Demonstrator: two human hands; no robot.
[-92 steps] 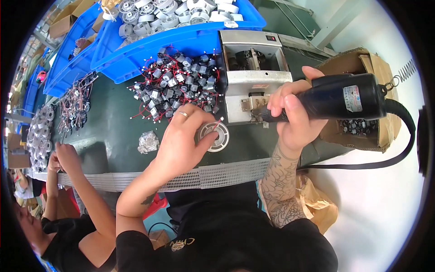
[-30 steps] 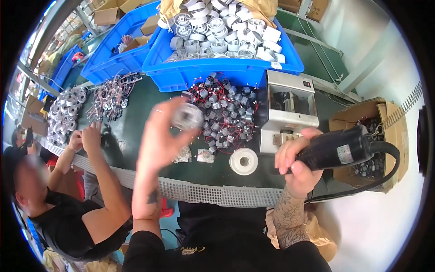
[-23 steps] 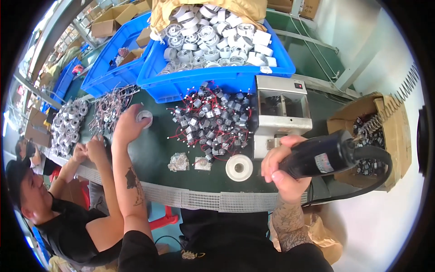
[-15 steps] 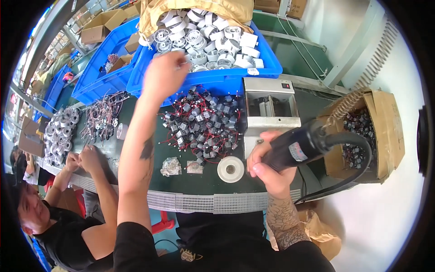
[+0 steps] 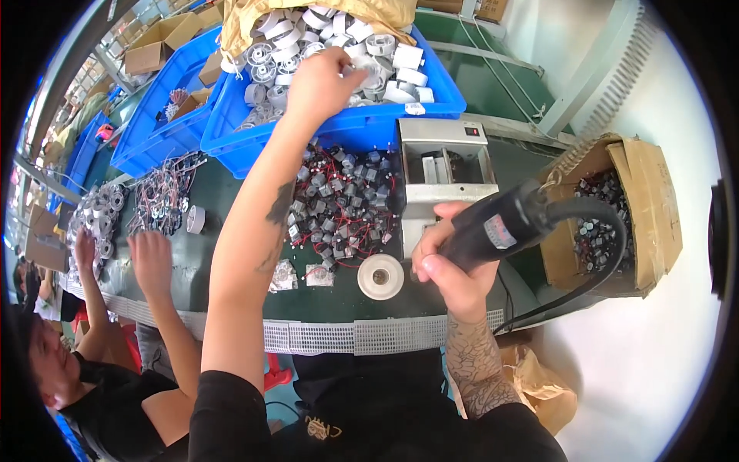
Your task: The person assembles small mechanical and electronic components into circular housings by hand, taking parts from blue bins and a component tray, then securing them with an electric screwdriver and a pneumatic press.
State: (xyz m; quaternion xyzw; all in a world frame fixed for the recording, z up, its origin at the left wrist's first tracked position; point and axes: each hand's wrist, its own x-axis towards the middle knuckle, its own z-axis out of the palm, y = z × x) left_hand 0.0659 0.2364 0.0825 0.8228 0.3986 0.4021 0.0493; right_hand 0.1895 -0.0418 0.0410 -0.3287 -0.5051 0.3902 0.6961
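Over the blue bin [image 5: 258,138] heaped with white round plastic housings [image 5: 379,45], my left hand [image 5: 325,83] reaches in, thumb and index finger apart beside one of the housings. No grip on a part shows. My right hand [image 5: 456,269] is wrapped round a black electric screwdriver [image 5: 493,231], tilted with its cable end up to the right; its tip is hidden by the hand. Just left of that hand, a white round fixture [image 5: 380,277] with a central hole sits on the green bench. Small grey motors with red wires [image 5: 339,202] lie piled below the bin.
A metal dispenser box [image 5: 448,165] stands right of the motors. Two small bags [image 5: 319,275] lie near the white mesh edge strip [image 5: 385,335]. At right are a carton of motors [image 5: 604,223] and a coiled spring [image 5: 608,92]. A co-worker [image 5: 115,385] works at left.
My left hand has moved right, across the bin to the housings in its middle. The view has shifted slightly. My right hand keeps the screwdriver. The co-worker's hands have moved apart.
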